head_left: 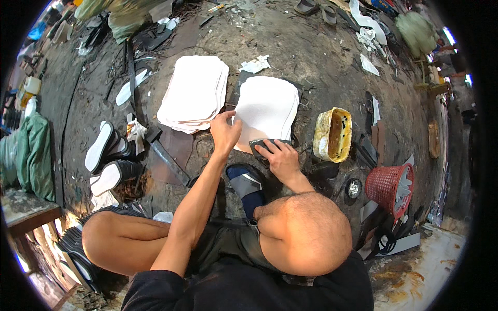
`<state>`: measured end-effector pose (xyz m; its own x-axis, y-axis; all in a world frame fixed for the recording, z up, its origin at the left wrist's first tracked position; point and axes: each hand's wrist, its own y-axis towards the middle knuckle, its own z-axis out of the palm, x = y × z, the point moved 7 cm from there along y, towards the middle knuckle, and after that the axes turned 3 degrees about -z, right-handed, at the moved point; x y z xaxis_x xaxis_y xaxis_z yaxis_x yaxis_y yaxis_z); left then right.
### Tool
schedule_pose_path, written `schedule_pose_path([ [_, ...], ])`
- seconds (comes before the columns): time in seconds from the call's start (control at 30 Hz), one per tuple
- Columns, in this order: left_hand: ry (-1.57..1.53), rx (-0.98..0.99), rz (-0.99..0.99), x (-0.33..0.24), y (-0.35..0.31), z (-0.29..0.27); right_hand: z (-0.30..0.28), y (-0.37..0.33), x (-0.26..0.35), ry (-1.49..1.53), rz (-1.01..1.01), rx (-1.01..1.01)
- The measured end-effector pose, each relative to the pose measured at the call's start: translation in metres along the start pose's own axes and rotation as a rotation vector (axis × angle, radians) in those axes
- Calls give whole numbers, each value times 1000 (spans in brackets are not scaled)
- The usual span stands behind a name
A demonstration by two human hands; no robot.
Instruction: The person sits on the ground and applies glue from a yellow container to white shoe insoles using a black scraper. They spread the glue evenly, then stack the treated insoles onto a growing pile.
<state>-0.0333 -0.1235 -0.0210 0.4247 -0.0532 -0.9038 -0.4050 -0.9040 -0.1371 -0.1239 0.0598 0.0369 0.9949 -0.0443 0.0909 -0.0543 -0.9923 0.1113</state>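
Two piles of white shaped sheets lie on the floor in front of me: a left stack [192,90] and a right stack [267,106]. My left hand [226,132] reaches between them, fingers bent and closed at the left edge of the right stack's top white sheet. Under my right hand [284,161] is a dark flat piece [257,147], held by its near side against the sheet's lower edge. The fingers lie over its top; the thumb is hidden. A dark board [295,93] shows beneath the right stack.
Right of the sheets stands a yellowed tub [318,136] with residue inside. Beyond it is a red basket [381,184] with pale scraps. A hammer-like tool [168,160] and white-soled sandals [99,147] lie to the left. Scraps litter the floor; my sandalled foot [245,181] is close by.
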Motion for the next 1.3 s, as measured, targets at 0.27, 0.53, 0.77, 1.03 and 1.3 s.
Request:
schedule_pose_path([
  [0.27, -280, -68, 172, -39, -26, -21, -8, -31, 17, 85, 34, -84],
  [0.53, 87, -248, -265, 68, 129, -186, -96, -70, -11, 423, 538, -345],
  [0.77, 547, 341, 834, -13, -50, 22, -90, 3, -89, 672, 628, -368],
  [1.03, 665, 458, 757, -2, -101, 83, 43, 95, -46, -28, 185, 115],
  [1.3, -479, -430, -681, 56, -129, 45, -171, -42, -187, 446, 802, -659],
])
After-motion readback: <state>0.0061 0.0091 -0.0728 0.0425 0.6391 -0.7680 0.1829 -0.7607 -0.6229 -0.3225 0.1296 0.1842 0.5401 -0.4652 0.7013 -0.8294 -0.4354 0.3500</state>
